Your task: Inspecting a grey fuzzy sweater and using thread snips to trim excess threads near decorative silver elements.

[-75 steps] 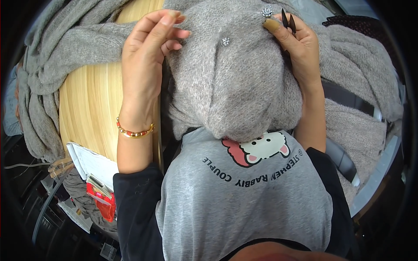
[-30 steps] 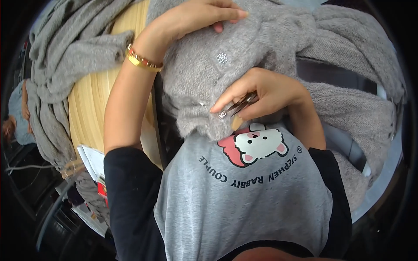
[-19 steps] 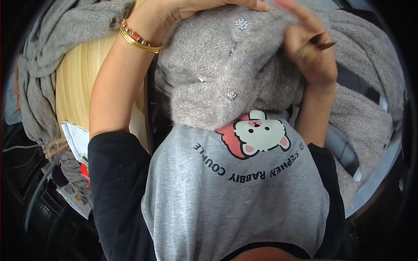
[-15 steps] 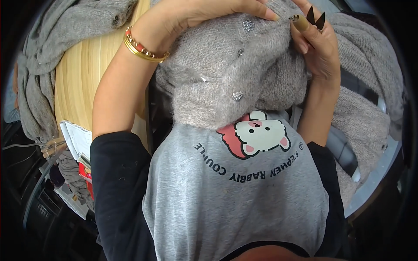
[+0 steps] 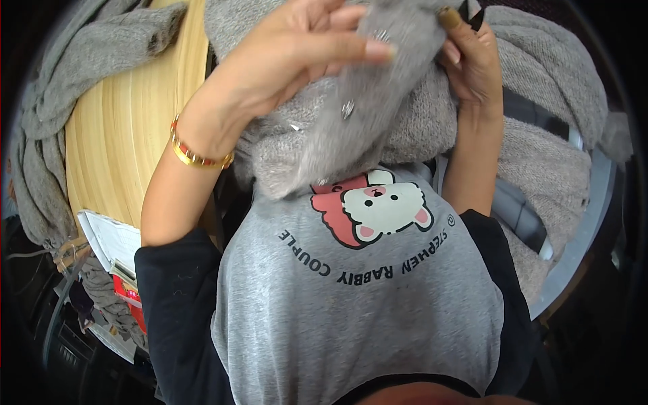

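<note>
A grey fuzzy knit cardigan (image 5: 412, 111) lies bunched over my lap, its front band (image 5: 368, 84) lifted and blurred. Sparkly round buttons show on that band, among them one button (image 5: 347, 109). My left hand (image 5: 297, 57) pinches the band, thumb on top and fingers partly behind the knit. At the band's upper right end is my right hand (image 5: 476, 64), its fingers curled in. Black pointed blades of what look like thread snips (image 5: 476, 18) stick out of it. A brown cover (image 5: 452, 18) sits on one of its digits. The snips' handles are hidden.
At left is a light wooden tabletop (image 5: 111, 135) with another grey knit piece (image 5: 128, 44) across it. White papers (image 5: 111, 236) and a red item (image 5: 127, 290) stand below its edge. More grey knitwear (image 5: 547, 162) fills a pale-rimmed container (image 5: 574, 250) at right, near a dark grey bar (image 5: 516, 209).
My left hand has drawn back left and turned, and now lifts the band with its buttons. My right hand has shifted slightly up and left in the view, still holding the snips.
</note>
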Motion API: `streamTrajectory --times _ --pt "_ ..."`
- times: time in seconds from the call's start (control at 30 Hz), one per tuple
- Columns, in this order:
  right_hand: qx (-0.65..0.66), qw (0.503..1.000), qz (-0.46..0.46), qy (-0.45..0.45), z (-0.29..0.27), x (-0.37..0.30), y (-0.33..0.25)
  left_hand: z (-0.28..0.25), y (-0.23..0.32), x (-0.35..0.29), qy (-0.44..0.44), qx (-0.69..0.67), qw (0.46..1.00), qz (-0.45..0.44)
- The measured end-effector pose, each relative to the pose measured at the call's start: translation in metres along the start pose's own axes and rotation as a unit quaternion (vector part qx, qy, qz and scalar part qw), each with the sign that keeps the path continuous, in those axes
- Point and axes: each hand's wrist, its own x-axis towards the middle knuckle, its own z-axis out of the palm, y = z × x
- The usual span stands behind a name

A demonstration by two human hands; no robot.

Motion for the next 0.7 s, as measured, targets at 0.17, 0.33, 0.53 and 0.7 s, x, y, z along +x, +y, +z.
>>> streamTrajectory --times 0.17,0.33,0.53,0.7 --pt "0.142 0.98 -0.047 0.133 -0.014 0.011 0.007 0.006 -0.009 -0.04 0.029 0.151 0.988 -0.01" --pt "0.539 0.821 -0.073 -0.173 -0.034 0.024 0.032 0.0 -0.008 -0.05 0.033 0.083 0.995 -0.048" --pt "0.182 0.971 -0.066 0.142 -0.014 0.01 0.006 -0.008 -0.01 -0.059 0.06 0.118 0.99 -0.041" --pt "0.138 0.978 -0.07 0.137 -0.029 0.011 0.019 -0.005 -0.013 -0.06 0.043 0.138 0.989 -0.022"
